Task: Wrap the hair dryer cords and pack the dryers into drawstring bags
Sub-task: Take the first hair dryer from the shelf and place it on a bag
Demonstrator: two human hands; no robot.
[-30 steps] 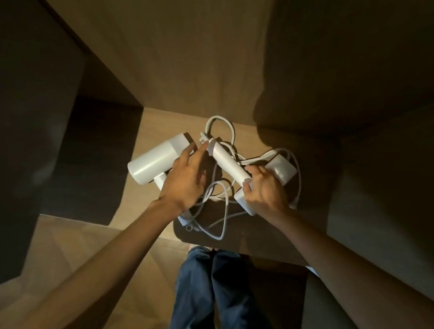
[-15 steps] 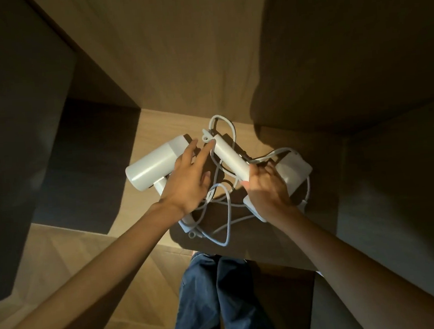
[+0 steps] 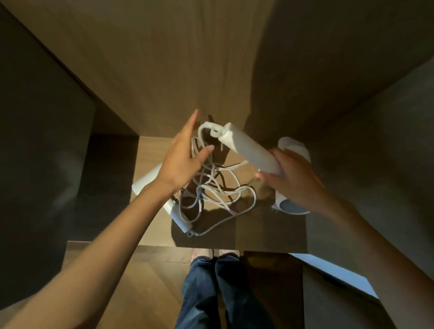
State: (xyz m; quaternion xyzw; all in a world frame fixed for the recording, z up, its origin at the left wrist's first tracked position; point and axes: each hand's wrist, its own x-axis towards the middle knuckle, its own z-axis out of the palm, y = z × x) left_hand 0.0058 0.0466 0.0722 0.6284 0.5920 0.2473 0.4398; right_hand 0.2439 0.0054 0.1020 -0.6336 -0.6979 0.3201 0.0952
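My right hand grips a white hair dryer at the joint of handle and barrel and holds it above the shelf, handle slanting up and to the left. My left hand is beside the handle's end, fingers straight, thumb touching the white cord that hangs from it in tangled loops. A second white hair dryer lies on the wooden shelf under my left wrist, its handle pointing toward me. No drawstring bag is in view.
The shelf sits in a niche with a wood panel behind it and dark walls on the left and right. Below are a wood floor and my legs in blue jeans.
My right hand has lifted its dryer off the shelf and turned the handle upward. My left hand left the handle and rose to the cord at the handle's end.
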